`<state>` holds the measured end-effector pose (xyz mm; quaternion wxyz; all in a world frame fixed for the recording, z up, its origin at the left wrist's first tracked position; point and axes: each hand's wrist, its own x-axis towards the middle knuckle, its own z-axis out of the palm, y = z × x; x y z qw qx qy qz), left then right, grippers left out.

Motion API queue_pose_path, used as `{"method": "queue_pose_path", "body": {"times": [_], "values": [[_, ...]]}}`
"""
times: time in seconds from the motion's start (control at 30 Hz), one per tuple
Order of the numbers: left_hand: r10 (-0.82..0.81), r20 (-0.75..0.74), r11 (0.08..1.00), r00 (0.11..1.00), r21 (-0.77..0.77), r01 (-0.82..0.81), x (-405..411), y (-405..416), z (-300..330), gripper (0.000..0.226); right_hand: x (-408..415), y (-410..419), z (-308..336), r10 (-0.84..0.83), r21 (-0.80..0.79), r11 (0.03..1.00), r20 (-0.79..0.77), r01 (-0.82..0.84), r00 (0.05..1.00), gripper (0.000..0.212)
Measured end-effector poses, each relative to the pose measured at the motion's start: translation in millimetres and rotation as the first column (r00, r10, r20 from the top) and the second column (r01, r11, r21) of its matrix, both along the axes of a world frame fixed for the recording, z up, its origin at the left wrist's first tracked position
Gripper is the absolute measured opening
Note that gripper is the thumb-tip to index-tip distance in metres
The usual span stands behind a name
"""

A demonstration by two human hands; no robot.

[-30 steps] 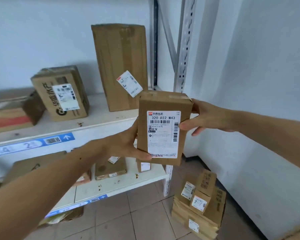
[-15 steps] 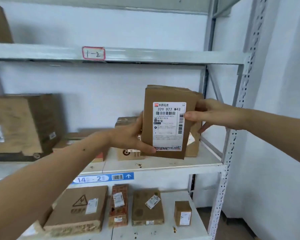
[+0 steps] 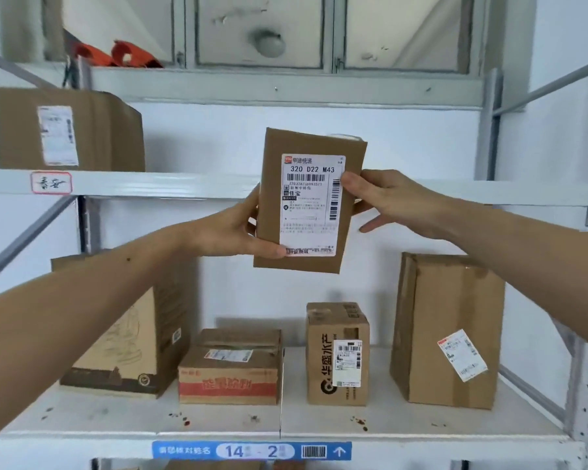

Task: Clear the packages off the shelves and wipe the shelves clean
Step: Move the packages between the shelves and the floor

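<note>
I hold a small brown cardboard package point(image 3: 306, 144) with a white shipping label upright in front of the upper shelf's edge point(image 3: 184, 184). My left hand point(image 3: 241, 228) grips its left side, thumb across the lower front. My right hand point(image 3: 384, 198) pinches its right edge, thumb on the label, lower fingers spread loose. On the white shelf below point(image 3: 286, 418) stand several packages: a large printed box point(image 3: 140, 334) at left, a flat red-banded box point(image 3: 231, 368), a small box with black print point(image 3: 336, 354) and a tall plain box point(image 3: 448, 330).
A brown box point(image 3: 68, 130) sits on the upper shelf at left, above a red-framed tag point(image 3: 51, 182). Grey steel uprights point(image 3: 486, 123) and diagonal braces frame the rack. The lower shelf surface shows dark spots. A blue "14-2" strip point(image 3: 252, 451) marks its front edge.
The view has tilted upward from the floor and lower shelves to the upper shelves. Both hands raised the labelled package from the middle shelf's level to the upper shelf's edge.
</note>
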<state>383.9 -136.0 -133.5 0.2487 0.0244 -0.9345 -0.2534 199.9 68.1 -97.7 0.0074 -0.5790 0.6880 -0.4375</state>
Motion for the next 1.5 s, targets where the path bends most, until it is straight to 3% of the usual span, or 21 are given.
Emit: {"method": "queue_pose_path", "body": {"times": [0.33,0.47,0.63,0.8,1.2,1.37,1.5], "values": [[0.127,-0.2,0.992,0.972,0.008,-0.128,37.9,-90.8,83.1,0.063,17.6,-132.4,95.2,0.055,-0.159,0.985,-0.046,-0.062,0.997,0.06],[0.192,-0.236,0.981,0.953,0.033,-0.189,47.5,-132.6,103.9,0.073,27.4,-186.6,117.4,0.065,-0.202,0.977,0.007,-0.062,0.998,0.067],[0.257,-0.218,0.966,0.942,0.071,-0.247,54.2,-190.1,115.7,0.072,41.9,-246.8,129.5,0.065,-0.091,0.994,0.067,-0.058,0.996,0.075],[0.238,-0.21,0.971,0.948,0.073,-0.228,57.6,-255.5,125.6,0.075,61.4,-301.9,135.5,0.029,-0.109,0.994,0.08,-0.02,0.996,0.071],[0.138,-0.199,0.98,0.97,0.172,-0.104,42.0,-365.3,134.2,0.035,72.4,-401.4,137.1,-0.153,-0.038,0.987,0.115,0.158,0.981,0.074],[0.187,-0.117,0.977,0.975,0.128,-0.172,36.5,-375.1,132.6,0.061,69.2,-415.7,137.6,-0.223,-0.024,0.974,0.08,0.226,0.971,0.075],[0.236,-0.079,0.969,0.969,0.094,-0.228,33.4,-376.8,135.8,0.056,66.1,-426.9,136.2,-0.249,-0.018,0.968,0.075,0.251,0.966,0.074]]}}
